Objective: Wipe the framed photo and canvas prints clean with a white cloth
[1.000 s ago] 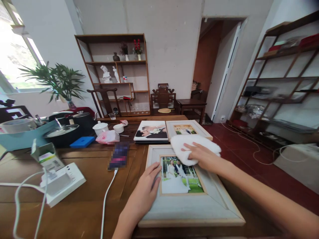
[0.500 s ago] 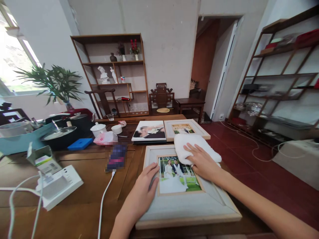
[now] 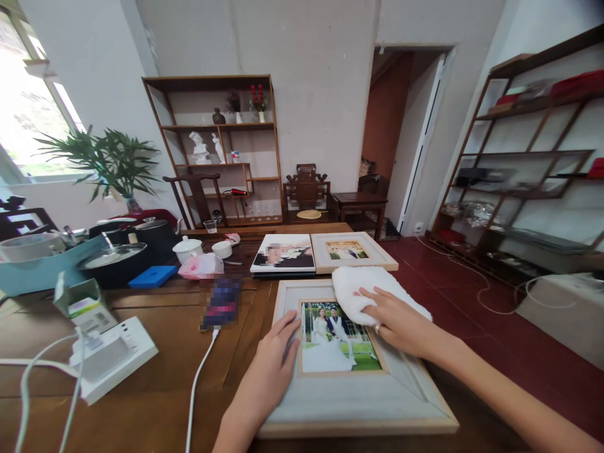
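Note:
A light wooden picture frame (image 3: 358, 402) with a wide pale border lies flat on the table in front of me. Inside it is a photo (image 3: 325, 346) of a couple in wedding clothes. My left hand (image 3: 276, 358) rests along the frame's left side, fingers stretched out toward the photo's edge. At the upper right corner, a folded white cloth (image 3: 346, 292) lies partly over the border and hangs past the right edge. My right hand (image 3: 394, 321) grips it from above, fingers bent into the cloth; a ring shows on one finger.
Behind stand another framed photo (image 3: 377, 248) and a photo panel (image 3: 264, 258), both lying flat. To the left are a phone (image 3: 221, 304) on a white cable (image 3: 195, 384), a power strip (image 3: 136, 349), a small open box (image 3: 89, 308), a blue block (image 3: 152, 276) and a lidded pan (image 3: 113, 258).
My right hand and the cloth have shifted slightly right and toward me, and the fingers look more bent. My left hand stays on the frame. The view has tilted up a little.

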Tool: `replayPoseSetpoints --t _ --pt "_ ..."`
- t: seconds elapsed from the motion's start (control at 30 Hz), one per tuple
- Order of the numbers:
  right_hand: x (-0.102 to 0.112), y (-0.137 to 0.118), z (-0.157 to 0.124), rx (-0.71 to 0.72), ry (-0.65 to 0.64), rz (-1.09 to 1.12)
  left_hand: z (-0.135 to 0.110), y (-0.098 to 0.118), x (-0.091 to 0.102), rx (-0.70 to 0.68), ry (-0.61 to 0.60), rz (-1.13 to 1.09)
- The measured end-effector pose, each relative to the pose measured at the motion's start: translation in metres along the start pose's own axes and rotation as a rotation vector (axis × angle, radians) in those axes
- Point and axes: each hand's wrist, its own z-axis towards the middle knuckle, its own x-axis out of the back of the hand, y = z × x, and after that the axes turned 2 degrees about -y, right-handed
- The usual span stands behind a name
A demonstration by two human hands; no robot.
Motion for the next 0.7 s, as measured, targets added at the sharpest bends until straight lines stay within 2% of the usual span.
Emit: replayPoseSetpoints --t 0.1,0.23,0.3,0.37,0.5,0.7 --pt "0.014 -0.018 -0.027 -0.014 -0.086 0.047 0.0 -0.002 -0.003 0.01 -0.003 0.001" --pt "0.027 -0.056 -0.063 -0.071 -0.243 0.092 -0.001 -0.002 -0.004 0.015 -0.016 0.001" --pt "0.028 -0.071 -0.073 -0.08 -0.272 0.113 -0.002 -0.001 -0.003 0.009 -0.022 -0.001" --pt "0.023 -0.078 -0.076 -0.105 -0.247 0.124 -0.002 -0.001 -0.002 -0.005 -0.026 0.002" --pt "0.004 -0.061 -0.058 -0.133 -0.081 0.103 -0.002 0.0 0.001 -0.018 -0.029 0.011" --pt "-0.008 0.001 0.001 -0.053 0.171 -0.025 0.0 0.002 0.003 0.012 -0.069 0.035"
